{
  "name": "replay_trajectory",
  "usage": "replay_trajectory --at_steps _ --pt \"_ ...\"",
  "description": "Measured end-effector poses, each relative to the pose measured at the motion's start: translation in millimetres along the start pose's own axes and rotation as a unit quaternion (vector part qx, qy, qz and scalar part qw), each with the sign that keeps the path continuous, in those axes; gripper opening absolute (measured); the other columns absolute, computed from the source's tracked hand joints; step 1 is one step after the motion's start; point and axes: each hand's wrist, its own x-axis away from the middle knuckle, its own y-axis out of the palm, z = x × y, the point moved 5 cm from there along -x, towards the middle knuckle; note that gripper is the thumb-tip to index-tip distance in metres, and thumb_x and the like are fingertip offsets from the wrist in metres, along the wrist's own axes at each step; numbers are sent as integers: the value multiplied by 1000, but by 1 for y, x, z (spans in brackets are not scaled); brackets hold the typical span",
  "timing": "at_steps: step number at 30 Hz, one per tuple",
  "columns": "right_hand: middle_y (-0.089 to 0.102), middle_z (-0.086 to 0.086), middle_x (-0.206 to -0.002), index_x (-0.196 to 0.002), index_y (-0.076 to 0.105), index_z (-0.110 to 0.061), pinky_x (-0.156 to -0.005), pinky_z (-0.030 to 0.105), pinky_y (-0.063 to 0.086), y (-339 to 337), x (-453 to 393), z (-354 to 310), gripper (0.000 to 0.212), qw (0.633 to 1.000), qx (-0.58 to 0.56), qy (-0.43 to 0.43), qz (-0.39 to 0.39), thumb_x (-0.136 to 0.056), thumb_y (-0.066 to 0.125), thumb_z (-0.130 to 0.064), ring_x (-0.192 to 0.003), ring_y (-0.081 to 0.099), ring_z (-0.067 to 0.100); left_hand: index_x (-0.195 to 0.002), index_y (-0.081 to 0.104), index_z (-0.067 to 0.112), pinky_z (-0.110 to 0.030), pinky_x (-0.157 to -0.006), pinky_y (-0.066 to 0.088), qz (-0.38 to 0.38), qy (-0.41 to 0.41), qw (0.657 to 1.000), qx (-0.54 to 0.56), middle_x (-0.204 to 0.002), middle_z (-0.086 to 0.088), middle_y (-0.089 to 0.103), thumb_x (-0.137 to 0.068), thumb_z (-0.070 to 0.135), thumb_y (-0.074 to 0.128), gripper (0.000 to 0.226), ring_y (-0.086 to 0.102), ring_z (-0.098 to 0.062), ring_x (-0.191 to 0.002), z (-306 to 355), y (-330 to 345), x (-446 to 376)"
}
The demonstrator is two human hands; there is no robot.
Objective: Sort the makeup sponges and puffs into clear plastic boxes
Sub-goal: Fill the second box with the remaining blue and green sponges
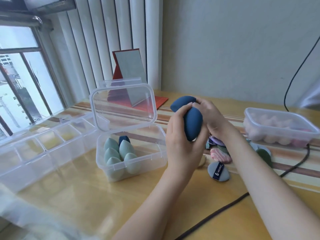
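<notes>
While both hands (194, 122) grip navy sponges (193, 124), they hover beside the open box (155, 158).

Left hand (181, 135) grips dark blue sponge (193, 125); right hand (210, 115) holds second blue sponge (181, 102). Open clear box (155, 163): five green sponges (126, 148), one blue. Lidded box (280, 129): pink sponges. Puffs (219, 171) on surface (78, 196).

Home room: radiator (110, 40), vanity mirror (129, 66)
</notes>
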Motion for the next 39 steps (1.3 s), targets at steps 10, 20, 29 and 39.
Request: replay_trajectory --at_steps 10,20,29,39 --pt "57 35 -96 -105 65 -5 -75 43 39 24 4 1 42 991 55 7 -124 -86 52 -39 -87 52 28 -117 52 13 -49 -102 40 31 -67 997 13 -130 -10 54 -83 20 58 36 46 -25 -128 -11 -7 -3" --pt "53 5 -57 -73 62 -15 -43 19 34 19 11 2 64 987 -24 136 -87 -92 29 -67 -44 46 17 -113 55 20 -41 -96 44 72 -139 987 34 -112 7 58 -73 0 64 45 53 -16 -109 -15 -15 -10" --pt "53 12 -91 -108 44 -12 -64 31 47 11 8 14 29 953 -215 185 -106 -90 28 -28 -79 52 22 -110 54 21 -26 -84 50 101 -187 974 74 -105 6 59 -77 1 65 40 57 -12 -95 -12 -18 -11" --pt "68 0 -102 -109 58 -17 -69 16 49 39 13 -17 22 989 101 48 -93 -92 62 -30 -89 63 10 -108 49 25 -18 -77 48 -35 -71 995 -52 -99 21 53 -78 10 70 39 54 0 -89 -16 -92 -71"
